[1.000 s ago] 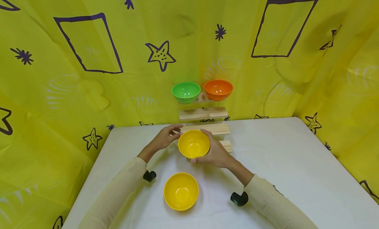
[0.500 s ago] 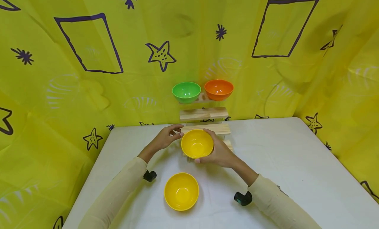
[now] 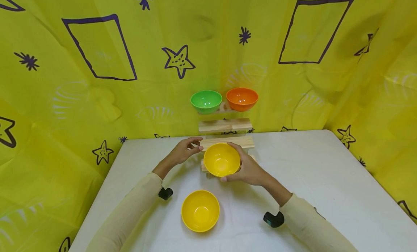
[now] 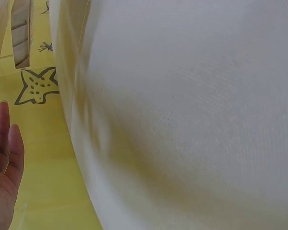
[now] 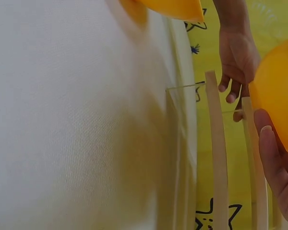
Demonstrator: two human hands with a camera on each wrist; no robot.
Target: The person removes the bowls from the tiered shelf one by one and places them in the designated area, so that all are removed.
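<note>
A yellow bowl (image 3: 222, 160), tilted toward the head camera, is held by my right hand (image 3: 249, 168), thumb at its lower rim and fingers at its right side. It hovers in front of the lower slats of a stepped wooden rack (image 3: 224, 126). My left hand (image 3: 185, 150) pinches the left end of a middle slat between thumb and fingers. A second yellow bowl (image 3: 200, 211) stands upright on the table, nearer to me. In the right wrist view, the held bowl (image 5: 278, 96) partly hides my left hand (image 5: 237, 52).
On the rack's top slat sit a green bowl (image 3: 206, 101) and an orange bowl (image 3: 242, 99), side by side. A white-covered table (image 3: 303, 165) supports everything. Yellow patterned cloth (image 3: 208, 34) hangs close behind the rack and along both sides.
My right hand has carried the yellow bowl a little to the right across the rack's front, uncovering part of the lowest slat's left end. My left hand and the other bowls have stayed in place.
</note>
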